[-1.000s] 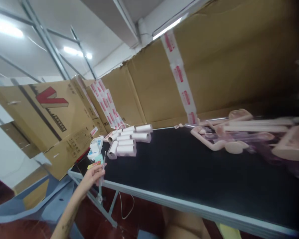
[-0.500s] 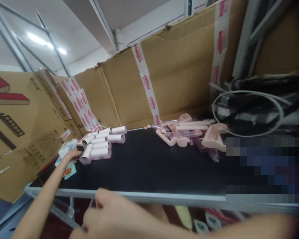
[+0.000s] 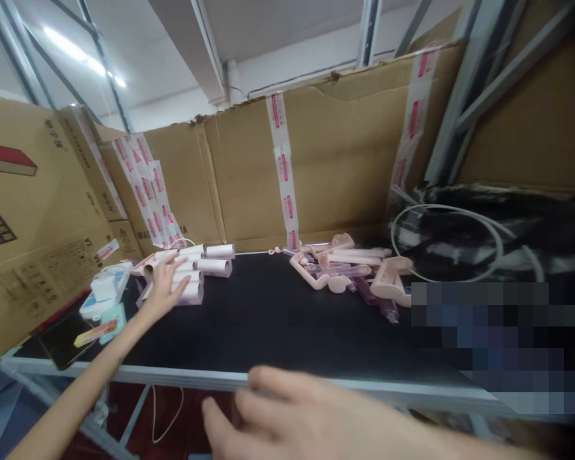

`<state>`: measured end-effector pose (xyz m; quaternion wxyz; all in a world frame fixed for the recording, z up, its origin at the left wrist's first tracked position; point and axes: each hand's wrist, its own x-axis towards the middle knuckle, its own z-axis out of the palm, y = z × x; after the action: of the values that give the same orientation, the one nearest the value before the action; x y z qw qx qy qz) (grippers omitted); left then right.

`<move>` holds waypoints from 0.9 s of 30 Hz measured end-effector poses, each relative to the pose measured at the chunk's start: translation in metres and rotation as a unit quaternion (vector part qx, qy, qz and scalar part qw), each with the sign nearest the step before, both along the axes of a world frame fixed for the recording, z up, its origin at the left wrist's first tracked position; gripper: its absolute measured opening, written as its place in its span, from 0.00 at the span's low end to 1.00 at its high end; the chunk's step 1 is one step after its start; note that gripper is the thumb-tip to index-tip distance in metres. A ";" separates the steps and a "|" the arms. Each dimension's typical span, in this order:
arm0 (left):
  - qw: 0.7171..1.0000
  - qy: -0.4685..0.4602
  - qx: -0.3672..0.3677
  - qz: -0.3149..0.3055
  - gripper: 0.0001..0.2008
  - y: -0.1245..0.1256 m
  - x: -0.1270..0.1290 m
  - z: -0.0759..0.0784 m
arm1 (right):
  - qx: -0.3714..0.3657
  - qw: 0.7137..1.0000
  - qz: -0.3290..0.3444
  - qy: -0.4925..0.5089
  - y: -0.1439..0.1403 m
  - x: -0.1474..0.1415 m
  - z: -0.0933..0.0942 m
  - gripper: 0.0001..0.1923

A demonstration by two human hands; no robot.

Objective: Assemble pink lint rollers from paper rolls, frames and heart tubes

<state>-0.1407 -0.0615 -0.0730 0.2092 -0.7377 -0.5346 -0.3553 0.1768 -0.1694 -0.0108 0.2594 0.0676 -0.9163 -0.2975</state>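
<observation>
Two hands show from where I watch. My left hand point(image 3: 165, 284) reaches out to the far left of the black table point(image 3: 278, 326), fingers spread and open, resting on the pile of white rolls point(image 3: 199, 271); it grips none of them that I can see. The rolls lie on their sides in a loose stack near the table's back left, just in front of the cardboard wall point(image 3: 345, 153). My right hand point(image 3: 316, 415) is low and close to the camera, blurred, fingers loosely extended and open, holding nothing, hovering at the table's near edge.

Left of the rolls sit a white and blue packet point(image 3: 106, 291) and, nearer me, a dark flat slab point(image 3: 64, 342) with a small orange and teal item point(image 3: 98, 329) beside it. Right of centre, well apart from the rolls, lies a heap of pink plastic parts point(image 3: 349, 271). Further right, a white cable loop point(image 3: 448, 243) rests on dark material. Taped cartons point(image 3: 29, 204) stand along the left
</observation>
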 end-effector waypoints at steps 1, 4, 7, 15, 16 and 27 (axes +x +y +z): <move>0.998 0.003 -0.020 -0.054 0.21 -0.004 0.023 -0.006 | 0.028 0.999 0.020 -0.003 0.016 0.005 -0.005 0.14; 0.961 0.097 -0.155 -0.207 0.25 -0.012 0.087 -0.023 | 0.091 0.995 0.000 0.033 0.076 0.022 -0.031 0.14; 0.910 0.160 -0.233 -0.302 0.23 -0.009 0.123 -0.030 | -0.017 0.993 -0.102 0.051 0.135 0.035 -0.064 0.17; 0.881 0.095 -0.336 -0.320 0.25 0.006 0.125 -0.029 | -0.441 0.856 -0.267 0.021 0.181 0.031 -0.104 0.26; 0.880 0.086 -0.345 -0.316 0.26 0.006 0.125 -0.030 | -0.458 0.847 -0.270 0.006 0.181 0.032 -0.104 0.26; 0.847 0.014 -0.432 -0.308 0.31 0.017 0.124 -0.028 | -0.527 0.815 -0.224 -0.092 0.184 0.036 -0.094 0.28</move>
<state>-0.0171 -0.0449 -0.1011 -0.2434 -0.8853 -0.3763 -0.1244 0.2129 0.0144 -0.1048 0.0956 -0.2597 -0.9423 0.1882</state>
